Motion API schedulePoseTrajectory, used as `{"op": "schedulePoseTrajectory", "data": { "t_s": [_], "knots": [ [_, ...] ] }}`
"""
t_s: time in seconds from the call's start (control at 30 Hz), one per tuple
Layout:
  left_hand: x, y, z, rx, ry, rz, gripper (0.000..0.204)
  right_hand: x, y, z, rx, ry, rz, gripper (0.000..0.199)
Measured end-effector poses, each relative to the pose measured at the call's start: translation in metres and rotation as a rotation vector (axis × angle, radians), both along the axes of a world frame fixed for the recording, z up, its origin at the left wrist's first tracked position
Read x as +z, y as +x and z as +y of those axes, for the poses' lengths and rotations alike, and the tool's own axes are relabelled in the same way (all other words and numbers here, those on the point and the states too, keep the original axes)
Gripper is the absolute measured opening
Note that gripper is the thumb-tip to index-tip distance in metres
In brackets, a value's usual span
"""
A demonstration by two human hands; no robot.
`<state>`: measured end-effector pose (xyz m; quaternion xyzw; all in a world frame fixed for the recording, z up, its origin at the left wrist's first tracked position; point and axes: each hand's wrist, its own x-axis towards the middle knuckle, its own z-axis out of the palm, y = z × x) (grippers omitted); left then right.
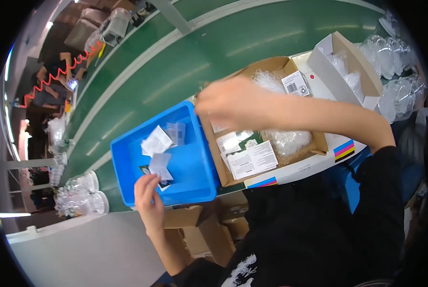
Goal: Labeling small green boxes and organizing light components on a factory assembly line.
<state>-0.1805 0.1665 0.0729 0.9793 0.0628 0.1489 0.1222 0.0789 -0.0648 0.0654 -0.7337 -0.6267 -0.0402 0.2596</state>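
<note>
My left hand (149,197) is at the near side of a blue plastic tray (195,189), its fingertips pinched at the edge of a small clear packet with white paper (160,165). More white paper packets (156,142) and clear little bags (176,133) lie in the tray. Stretched across from the right, my right hand (230,103) is over the left part of an open cardboard box (230,181). Motion blurs its fingers, and whatever they may hold cannot be made out. Printed white leaflets (253,160) lie in the box below my right forearm.
Inside the box are clear plastic bundles (288,142) and a white printed card (295,84). A white carton (326,60) holding clear bags stands behind it at right. Wrapped clear items line the green bench (171,81) at both ends. Cardboard boxes (199,234) sit below its edge.
</note>
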Motion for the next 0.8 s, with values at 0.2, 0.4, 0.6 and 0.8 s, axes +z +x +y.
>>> {"op": "schedulePoseTrajectory", "data": {
  "t_s": [0.2, 0.4, 0.6, 0.8],
  "knots": [
    [-0.032, 0.032, -0.028, -0.089, -0.429, 0.089, 0.028, -0.014, 0.050, -0.126, -0.447, -0.497, -0.101, 0.055],
    [-0.051, 0.043, -0.097, -0.121, -0.314, 0.216, 0.042, -0.018, 0.038, -0.150, -0.436, -0.612, -0.018, 0.081],
    [-0.067, 0.059, -0.110, -0.028, -0.382, 0.113, 0.043, -0.032, 0.052, -0.141, -0.376, -0.523, -0.111, 0.076],
    [-0.069, 0.070, -0.112, 0.004, -0.539, -0.018, 0.048, 0.000, 0.045, -0.130, -0.384, -0.456, -0.051, 0.064]
  ]
}}
